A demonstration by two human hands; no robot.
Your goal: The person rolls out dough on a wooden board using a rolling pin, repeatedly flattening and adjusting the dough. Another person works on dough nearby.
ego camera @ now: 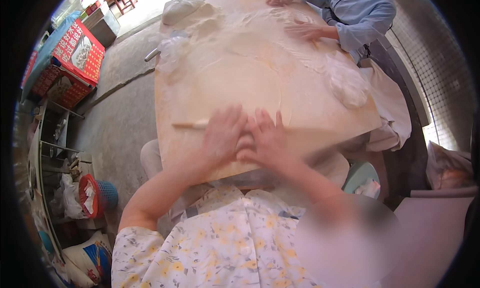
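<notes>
A large thin sheet of dough (pixel 240 78) lies on a floured wooden board (pixel 168 149) in front of me. Across its near edge runs a wooden rolling pin (pixel 182 125), its left end sticking out past my hand. My left hand (pixel 225 132) presses on the pin from above, fingers stretched forward and blurred. Close beside it, my right hand (pixel 268 138) bears down on the pin too, with its fingers spread. The thumbs come near each other between the hands. Much of the pin is hidden under both hands, and its right part is blurred.
A co-worker's hands (pixel 305 30) are over flour at the board's far right. Plastic bags (pixel 183 9) (pixel 348 82) and a metal-ended tool (pixel 152 55) lie along the edges. A basket (pixel 107 194) stands on the floor left, a pale green bin (pixel 362 175) at right.
</notes>
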